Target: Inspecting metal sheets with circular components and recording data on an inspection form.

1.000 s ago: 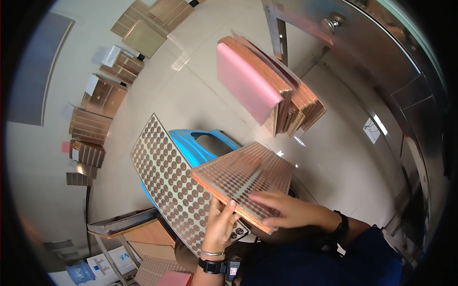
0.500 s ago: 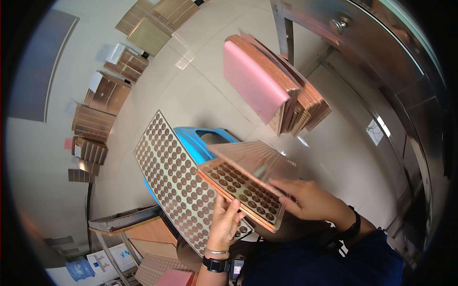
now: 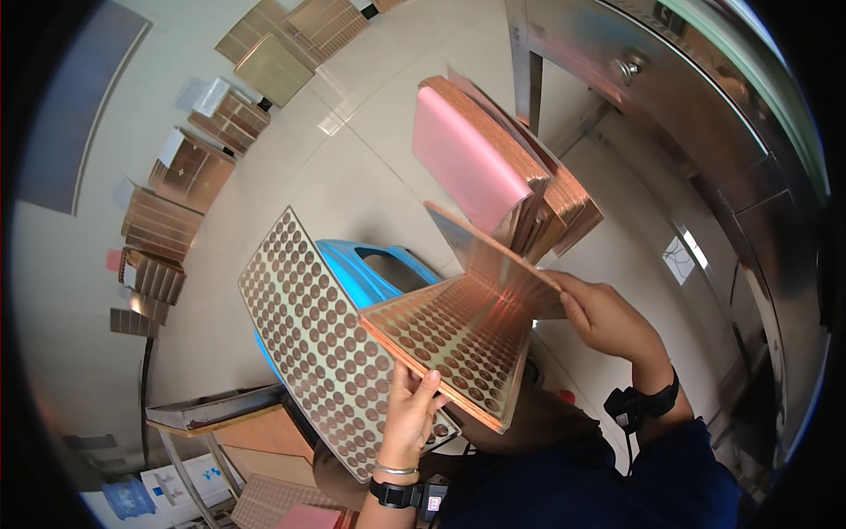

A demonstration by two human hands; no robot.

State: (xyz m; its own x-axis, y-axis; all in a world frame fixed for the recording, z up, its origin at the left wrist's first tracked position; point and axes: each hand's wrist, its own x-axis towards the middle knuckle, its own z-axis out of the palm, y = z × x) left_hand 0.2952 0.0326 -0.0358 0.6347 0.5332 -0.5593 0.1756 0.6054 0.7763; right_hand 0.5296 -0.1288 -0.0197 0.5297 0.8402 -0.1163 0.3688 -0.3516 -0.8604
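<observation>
My left hand (image 3: 410, 414) grips the near edge of a stack of thin copper-edged panels (image 3: 432, 339), thumb on top. Rows of brown discs cover the top of the stack. My right hand (image 3: 610, 319) pinches the right edge of a single copper-coloured panel (image 3: 483, 247), which stands tilted up from the far side of the stack; whether the two still touch there I cannot tell. To the left, a pale panel with rows of brown discs (image 3: 304, 326) leans against a blue plastic stool (image 3: 357, 269).
A pink-covered bundle of copper panels (image 3: 467, 159) stands on the floor ahead. At the right is a metal cabinet with a round knob (image 3: 627, 69). Panel stacks (image 3: 163, 220) line the left wall. A metal-framed cart (image 3: 220, 410) stands at lower left.
My right hand has moved right and up, swinging the panel from low over the stack to a steep tilt. More of the disc pattern beneath shows. My left hand keeps its grip.
</observation>
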